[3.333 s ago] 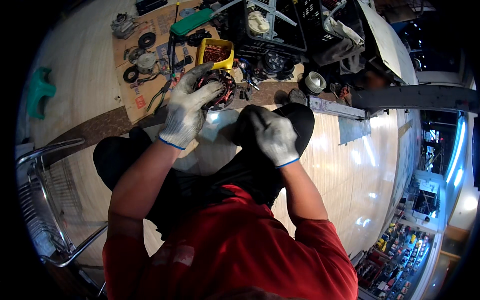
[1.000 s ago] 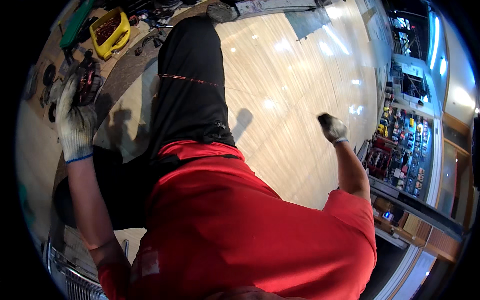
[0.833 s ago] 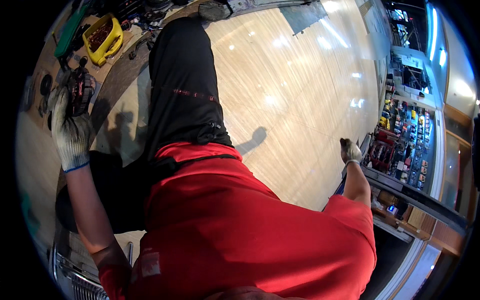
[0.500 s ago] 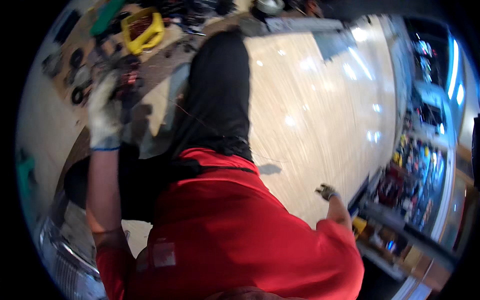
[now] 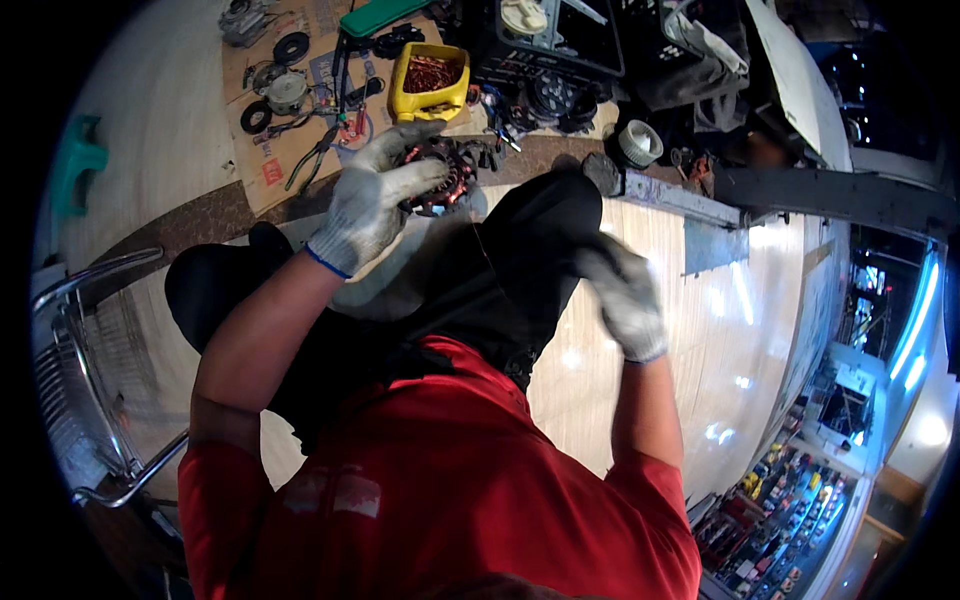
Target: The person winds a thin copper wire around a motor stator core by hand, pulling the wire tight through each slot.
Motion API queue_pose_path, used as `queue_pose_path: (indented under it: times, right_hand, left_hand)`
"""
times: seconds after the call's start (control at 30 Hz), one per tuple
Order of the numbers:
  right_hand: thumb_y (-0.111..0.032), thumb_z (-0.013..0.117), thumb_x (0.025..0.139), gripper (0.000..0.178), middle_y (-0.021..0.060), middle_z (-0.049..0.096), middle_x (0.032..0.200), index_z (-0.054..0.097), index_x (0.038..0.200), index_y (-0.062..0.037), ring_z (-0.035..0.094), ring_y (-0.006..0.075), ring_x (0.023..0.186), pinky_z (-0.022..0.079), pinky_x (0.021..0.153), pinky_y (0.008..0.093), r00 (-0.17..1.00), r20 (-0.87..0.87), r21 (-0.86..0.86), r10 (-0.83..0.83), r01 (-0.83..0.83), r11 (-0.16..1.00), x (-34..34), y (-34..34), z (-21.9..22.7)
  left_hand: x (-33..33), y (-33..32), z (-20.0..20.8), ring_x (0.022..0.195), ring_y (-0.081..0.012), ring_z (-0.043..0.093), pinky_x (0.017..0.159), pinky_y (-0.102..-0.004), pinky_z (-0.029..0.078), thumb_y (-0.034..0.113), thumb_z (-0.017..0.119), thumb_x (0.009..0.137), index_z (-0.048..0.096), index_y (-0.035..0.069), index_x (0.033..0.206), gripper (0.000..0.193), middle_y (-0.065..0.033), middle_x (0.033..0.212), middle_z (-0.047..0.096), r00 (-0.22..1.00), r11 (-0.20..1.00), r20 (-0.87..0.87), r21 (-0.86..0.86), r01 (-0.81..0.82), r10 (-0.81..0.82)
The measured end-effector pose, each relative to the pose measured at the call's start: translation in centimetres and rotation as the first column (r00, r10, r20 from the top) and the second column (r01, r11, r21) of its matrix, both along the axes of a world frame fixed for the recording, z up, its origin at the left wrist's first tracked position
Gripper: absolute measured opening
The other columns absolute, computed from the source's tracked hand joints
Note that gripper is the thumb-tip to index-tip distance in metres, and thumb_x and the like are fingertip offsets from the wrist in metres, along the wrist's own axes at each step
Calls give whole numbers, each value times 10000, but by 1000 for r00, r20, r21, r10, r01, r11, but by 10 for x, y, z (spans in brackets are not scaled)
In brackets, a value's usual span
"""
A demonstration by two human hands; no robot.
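Note:
My left hand (image 5: 372, 190), in a whitish work glove with a blue cuff, grips a motor stator (image 5: 440, 178) with dark metal and reddish copper windings. A thin copper wire (image 5: 484, 248) trails from it over my dark trousers. My right hand (image 5: 625, 300), gloved too, is beside my right knee, smeared by motion, so its fingers are hard to read. Beyond the stator stands a cut-open yellow container (image 5: 432, 82) with copper wire inside. Green-handled pliers (image 5: 312, 160) lie on the cardboard near my left hand.
Motor parts and black rings (image 5: 291, 48) lie on cardboard, with a green case (image 5: 383, 15) behind. A black crate (image 5: 545, 45) stands far off. A white slatted wheel (image 5: 640, 143) is at the right. A chrome chair (image 5: 95, 370) is at the left, near a green stool (image 5: 80, 165).
My view has swung left, so the work things appear farther right. My right hand has come from far out at the right to beside my knee. My left hand still holds the stator.

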State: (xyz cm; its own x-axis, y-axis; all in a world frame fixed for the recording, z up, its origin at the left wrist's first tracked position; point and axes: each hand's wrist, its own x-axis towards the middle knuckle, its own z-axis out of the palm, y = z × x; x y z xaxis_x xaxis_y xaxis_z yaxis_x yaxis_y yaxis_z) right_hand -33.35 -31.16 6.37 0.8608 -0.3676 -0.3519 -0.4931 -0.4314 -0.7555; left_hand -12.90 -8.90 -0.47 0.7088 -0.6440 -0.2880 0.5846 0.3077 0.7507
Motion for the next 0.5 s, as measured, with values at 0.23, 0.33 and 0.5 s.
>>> queue_pose_path:
  times: [0.23, 0.33, 0.5]
  right_hand:
    - [-226, 619, 961, 288, 69, 684, 881, 646, 1127, 8, 622, 103, 774, 485, 712, 218, 994, 17, 581, 105, -95, 808, 75, 62, -59]
    - [-192, 601, 974, 225, 12, 640, 765, 665, 1085, -8, 565, 71, 665, 440, 612, 210, 988, -146, 517, -57, 126, 847, 85, 64, -28]
    - [-231, 578, 965, 285, 137, 691, 837, 690, 1036, 22, 655, 249, 751, 491, 693, 316, 988, 143, -35, 65, -60, 998, 82, 50, -7]
  left_hand:
    - [1, 10, 8, 1020, -210, 653, 887, -334, 566, 36, 682, 830, 480, -49, 1305, 524, -144, 1150, 615, 999, 998, 32, -59, 38, -36]
    - [3, 20, 14, 1010, -209, 655, 888, -338, 566, 27, 682, 822, 482, -52, 1302, 526, -137, 1146, 618, 995, 994, 44, -65, 93, -90]
    - [-1, 17, 13, 980, -186, 656, 883, -316, 559, 38, 694, 826, 493, -64, 1283, 510, -130, 1139, 622, 967, 982, 184, 98, 159, -175]
